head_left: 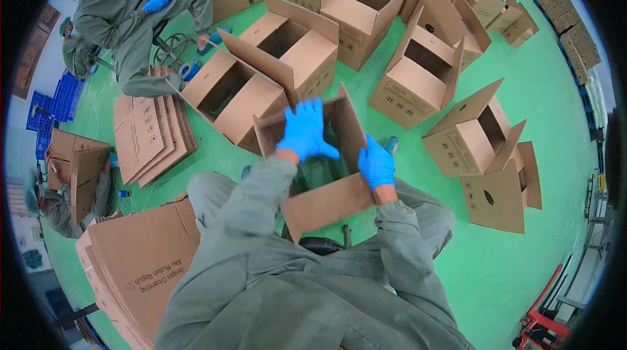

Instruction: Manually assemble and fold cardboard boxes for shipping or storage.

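A: Far left?
B: Co-worker (62, 218) with a folded-up carton (91, 183) in front. Nearer, a stack of flat cardboard (144, 245), edge just beside the left leg (212, 196). Tight there. Farther out, a second flat stack (140, 137) leans under a seated co-worker (134, 39).

A: Next, toward the middle?
B: Open box (251, 111), flaps up, crowding the middle box's far left corner. Can't tell if they touch.

A: Middle box itself?
B: Middle box (326, 206) is between the knees, open side up, near flap toward the lap. Left hand (305, 131) is over its far left part, fingers spread apart. Contact with the far edge: can't tell.

A: Other hand?
B: Right hand (377, 164) is on the right wall, fingers clamped on its top edge.

A: Room on the right?
B: More. A strip of green floor (411, 160) runs between that hand and the right-side boxes: one open box (418, 75) farther off, then a lower pair, upper one (467, 144) and lower one (496, 196), nearly edge to edge. Wide floor past those, then a red pallet jack (542, 327) at the lower right rim.
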Available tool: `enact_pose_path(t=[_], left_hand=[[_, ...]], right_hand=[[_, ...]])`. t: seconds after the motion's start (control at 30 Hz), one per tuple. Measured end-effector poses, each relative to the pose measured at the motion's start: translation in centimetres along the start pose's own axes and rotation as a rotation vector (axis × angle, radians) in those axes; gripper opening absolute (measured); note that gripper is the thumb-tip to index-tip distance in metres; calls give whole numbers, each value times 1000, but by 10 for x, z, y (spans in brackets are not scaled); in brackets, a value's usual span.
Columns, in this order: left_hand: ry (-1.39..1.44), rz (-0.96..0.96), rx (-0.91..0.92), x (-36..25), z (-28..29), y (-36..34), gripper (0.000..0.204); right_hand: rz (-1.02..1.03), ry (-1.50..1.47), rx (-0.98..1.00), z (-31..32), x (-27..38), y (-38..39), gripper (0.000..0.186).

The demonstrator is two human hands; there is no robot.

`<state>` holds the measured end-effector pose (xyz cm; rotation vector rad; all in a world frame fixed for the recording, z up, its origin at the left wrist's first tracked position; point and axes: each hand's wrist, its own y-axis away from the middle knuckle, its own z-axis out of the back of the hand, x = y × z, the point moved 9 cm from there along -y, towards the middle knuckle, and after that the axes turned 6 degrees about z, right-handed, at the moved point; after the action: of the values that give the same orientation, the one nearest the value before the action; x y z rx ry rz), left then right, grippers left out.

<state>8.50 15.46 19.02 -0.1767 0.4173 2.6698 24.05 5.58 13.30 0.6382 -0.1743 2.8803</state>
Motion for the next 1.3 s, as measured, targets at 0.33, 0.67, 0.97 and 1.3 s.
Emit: enact_pose_path(t=[0.33, 0.67, 0.97, 1.3], left_hand=[[-334, -140, 171, -8, -166, 29, 75], [-1, -179, -301, 94, -19, 95, 71], [-35, -314, -215, -14, -132, -8, 71], [-31, -385, -335, -94, -56, -42, 73]], right_hand=[[37, 200, 14, -39, 67, 28, 49], [31, -10, 135, -96, 73, 61, 57], [-290, -744, 122, -87, 7, 83, 39], [281, -268, 1022, -209, 37, 119, 55]])
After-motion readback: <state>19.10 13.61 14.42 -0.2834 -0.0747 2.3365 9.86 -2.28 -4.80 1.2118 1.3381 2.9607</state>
